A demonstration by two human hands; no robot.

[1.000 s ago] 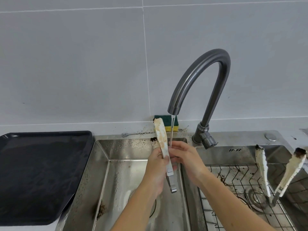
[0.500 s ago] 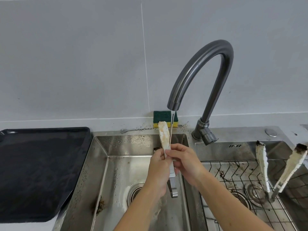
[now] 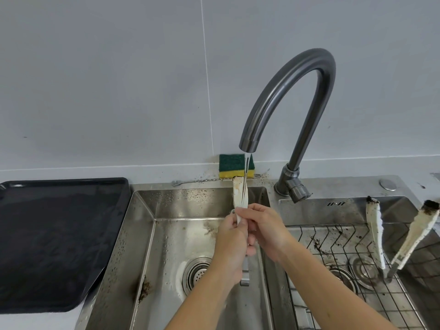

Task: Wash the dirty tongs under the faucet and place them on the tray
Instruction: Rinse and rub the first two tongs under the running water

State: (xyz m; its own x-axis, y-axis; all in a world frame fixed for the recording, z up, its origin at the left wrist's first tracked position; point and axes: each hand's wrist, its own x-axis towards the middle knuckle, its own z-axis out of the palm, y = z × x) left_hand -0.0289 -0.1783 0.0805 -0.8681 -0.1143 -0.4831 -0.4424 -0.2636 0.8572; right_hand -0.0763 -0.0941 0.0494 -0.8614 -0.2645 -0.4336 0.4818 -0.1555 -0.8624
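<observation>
A grey tiled wall [image 3: 119,79] fills the upper half of the view; below it a stainless double sink [image 3: 147,234] is set into the counter, its left basin spotted with brown grime and its drain [image 3: 196,272] showing beside the forearms; the right basin holds a wire rack [image 3: 333,239] flecked with dark crumbs. A black baking tray [image 3: 54,241] lies on the counter just left of the sink, its near right corner overhanging the sink's rim. The dark arched faucet [image 3: 292,96] rises from the deck between the basins and curves over the left one, a thin stream of water [image 3: 246,167] falling from its spout. A second pair of dirty tongs [image 3: 392,234] stands spread in the right basin, tips up and caked with dark residue. The left hand [image 3: 232,246] is closed in a fist around the middle of the tongs [image 3: 240,194], which stand upright over the left basin with the stained white tip directly in the stream and the metal hinge end hanging below the fist; the right hand [image 3: 266,229] is curled against them from the right, thumb and forefinger pinched on the blade just under the wet tip. A green and yellow sponge [image 3: 233,165] leans against the wall behind the spout; a thin twisted metal skewer [image 3: 202,181] lies along the sink's back ledge.
</observation>
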